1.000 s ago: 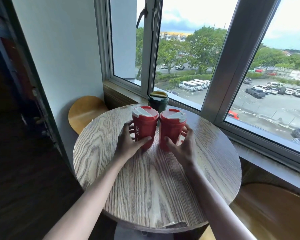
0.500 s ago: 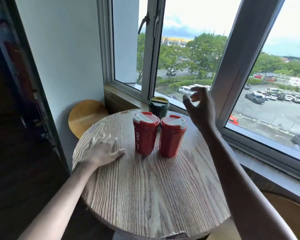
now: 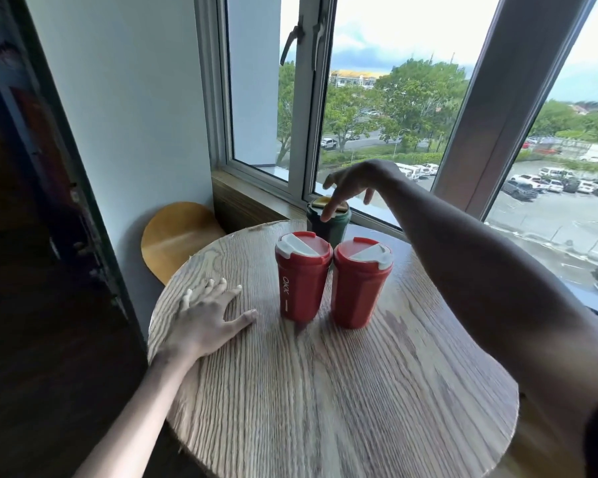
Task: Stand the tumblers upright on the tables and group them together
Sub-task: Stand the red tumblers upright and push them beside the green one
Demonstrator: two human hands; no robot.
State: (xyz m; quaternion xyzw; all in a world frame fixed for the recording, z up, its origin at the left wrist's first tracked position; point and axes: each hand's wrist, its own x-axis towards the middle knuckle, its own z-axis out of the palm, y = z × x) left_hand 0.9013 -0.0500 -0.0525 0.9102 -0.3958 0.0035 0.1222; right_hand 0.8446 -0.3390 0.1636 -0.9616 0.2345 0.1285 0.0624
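On the desk (image 3: 325,391) by the window (image 3: 394,98), two red tumblers (image 3: 301,281) and, behind, a green tumbler (image 3: 337,225) are stood upright mid-frame. The right hand (image 3: 356,181) is held over the latter, fingers (image 3: 329,210) apart; the left hand (image 3: 204,322) is laid flat.

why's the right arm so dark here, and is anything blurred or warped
Head view: the bright window backlights the right hand and forearm, so they read dark, and the green tumbler beneath is dim; fingertips of the left hand are smeared; the wide lens tilts the frame outward.
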